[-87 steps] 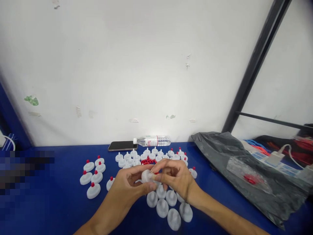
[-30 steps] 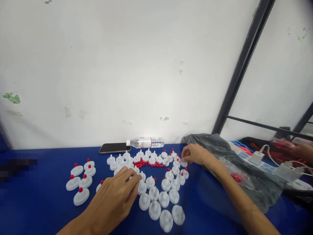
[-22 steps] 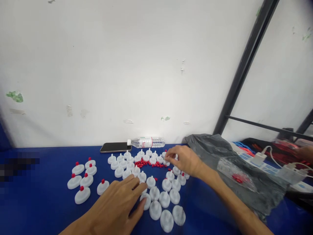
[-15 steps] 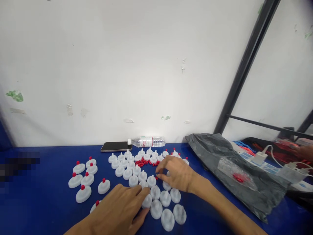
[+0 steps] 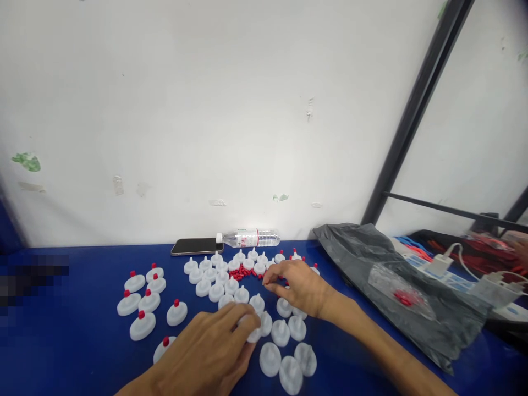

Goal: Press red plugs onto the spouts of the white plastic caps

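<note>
My left hand (image 5: 214, 344) is closed around a white nozzle cap (image 5: 254, 334), which shows partly past the fingertips. Thumb and forefinger of my right hand (image 5: 299, 287) are pinched together, with a bit of a small red tip cap (image 5: 265, 284) between them. Just beyond that hand lies a pile of loose red tip caps (image 5: 243, 273). Bare white nozzle caps (image 5: 281, 333) stand around both hands, spouts up. To the left, several nozzle caps (image 5: 176, 313) wear red tips; one is partly hidden by my left hand.
A phone (image 5: 197, 246) and a clear plastic bottle (image 5: 251, 237) lie along the wall at the back. On the right are a grey plastic bag (image 5: 358, 264) with a clear packet (image 5: 400, 294) on it, and a power strip with chargers (image 5: 439, 265). More red-tipped caps (image 5: 295, 254) stand behind my right hand.
My left hand has moved slightly right and closed on a white nozzle cap. The right hand's fingertips have risen from the table and pinched together, holding a red tip cap.
</note>
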`<move>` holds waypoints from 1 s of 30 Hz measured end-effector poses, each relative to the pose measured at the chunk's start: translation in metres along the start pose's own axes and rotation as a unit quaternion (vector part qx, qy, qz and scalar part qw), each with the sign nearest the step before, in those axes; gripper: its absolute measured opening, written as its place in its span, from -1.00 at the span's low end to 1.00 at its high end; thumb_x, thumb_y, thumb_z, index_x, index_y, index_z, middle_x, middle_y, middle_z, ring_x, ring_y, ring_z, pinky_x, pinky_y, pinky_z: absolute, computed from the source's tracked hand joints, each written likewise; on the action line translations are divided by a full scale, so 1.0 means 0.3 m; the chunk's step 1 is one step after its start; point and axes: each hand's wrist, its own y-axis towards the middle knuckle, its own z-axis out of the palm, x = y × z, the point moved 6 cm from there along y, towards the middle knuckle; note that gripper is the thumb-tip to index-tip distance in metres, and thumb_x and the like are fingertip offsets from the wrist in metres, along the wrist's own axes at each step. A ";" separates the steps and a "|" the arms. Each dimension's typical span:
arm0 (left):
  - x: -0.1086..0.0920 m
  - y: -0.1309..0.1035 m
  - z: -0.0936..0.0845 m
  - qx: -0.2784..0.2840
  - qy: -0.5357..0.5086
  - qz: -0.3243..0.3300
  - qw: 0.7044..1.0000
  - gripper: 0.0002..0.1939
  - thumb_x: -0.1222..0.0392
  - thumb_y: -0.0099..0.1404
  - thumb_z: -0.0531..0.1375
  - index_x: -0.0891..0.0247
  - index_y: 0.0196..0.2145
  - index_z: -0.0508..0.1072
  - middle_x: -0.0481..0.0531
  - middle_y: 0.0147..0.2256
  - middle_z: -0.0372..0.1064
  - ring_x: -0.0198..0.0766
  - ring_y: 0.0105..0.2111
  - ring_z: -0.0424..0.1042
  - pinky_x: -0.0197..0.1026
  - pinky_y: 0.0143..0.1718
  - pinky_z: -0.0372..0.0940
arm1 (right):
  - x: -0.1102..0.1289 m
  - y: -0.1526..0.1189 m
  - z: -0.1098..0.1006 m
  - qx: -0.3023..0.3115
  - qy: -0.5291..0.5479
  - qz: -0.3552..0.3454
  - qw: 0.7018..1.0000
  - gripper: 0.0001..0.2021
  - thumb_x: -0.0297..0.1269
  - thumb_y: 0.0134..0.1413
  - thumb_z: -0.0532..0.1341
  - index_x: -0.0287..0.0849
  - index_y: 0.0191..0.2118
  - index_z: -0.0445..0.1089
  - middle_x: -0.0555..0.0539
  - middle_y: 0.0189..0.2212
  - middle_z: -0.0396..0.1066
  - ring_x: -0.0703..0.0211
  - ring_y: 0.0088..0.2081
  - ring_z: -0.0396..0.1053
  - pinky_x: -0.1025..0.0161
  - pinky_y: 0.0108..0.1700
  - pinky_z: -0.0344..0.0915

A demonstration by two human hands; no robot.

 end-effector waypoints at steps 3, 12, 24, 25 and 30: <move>0.027 0.006 -0.006 -0.015 0.008 -0.027 0.999 -0.63 0.29 0.39 0.05 0.05 0.12 0.31 0.01 -0.02 0.49 -0.17 -0.17 0.59 -0.23 -0.41 0.39 | 0.037 -0.004 -0.036 -0.046 0.060 -0.020 0.997 -0.84 -0.37 0.18 0.30 -0.05 -0.13 0.55 0.03 -0.24 0.60 0.15 -0.19 0.51 0.20 -0.05 0.33; 0.079 0.003 0.009 -0.073 0.037 -0.083 0.993 -0.67 0.14 0.48 0.04 0.14 0.15 0.33 0.05 -0.13 0.46 -0.23 -0.44 0.54 -0.23 -0.53 0.36 | 0.147 -0.026 -0.079 -0.093 0.281 -0.036 0.954 -0.91 -0.25 0.05 0.44 -0.10 -0.31 0.61 0.03 -0.33 0.61 0.21 -0.26 0.52 0.31 -0.14 0.39; 0.136 0.008 0.086 -0.016 -0.521 -0.258 0.814 -0.51 -0.07 0.37 0.24 0.15 0.17 0.39 0.12 -0.02 0.56 -0.10 -0.18 0.59 -0.10 -0.17 0.53 | 0.157 -0.036 -0.022 -0.095 0.296 -0.101 0.945 -0.86 -0.18 0.09 0.42 -0.12 -0.28 0.60 -0.02 -0.34 0.56 0.22 -0.31 0.48 0.27 -0.17 0.41; 0.136 0.010 0.088 -0.021 -0.566 -0.261 0.782 -0.48 -0.08 0.34 0.28 0.18 0.16 0.41 0.15 0.01 0.55 -0.05 -0.09 0.57 -0.06 -0.08 0.51 | 0.168 -0.039 -0.022 -0.098 0.291 -0.118 0.944 -0.85 -0.16 0.11 0.41 -0.12 -0.28 0.60 -0.03 -0.33 0.55 0.22 -0.31 0.47 0.27 -0.18 0.41; 0.151 0.006 0.097 -0.041 -0.637 -0.275 0.719 -0.48 -0.01 0.20 0.42 0.19 0.07 0.51 0.11 -0.06 0.60 0.02 -0.01 0.55 -0.03 0.03 0.45 | 0.205 -0.051 -0.011 -0.107 0.263 -0.168 0.944 -0.83 -0.13 0.14 0.39 -0.12 -0.31 0.59 -0.04 -0.35 0.54 0.22 -0.32 0.45 0.27 -0.17 0.41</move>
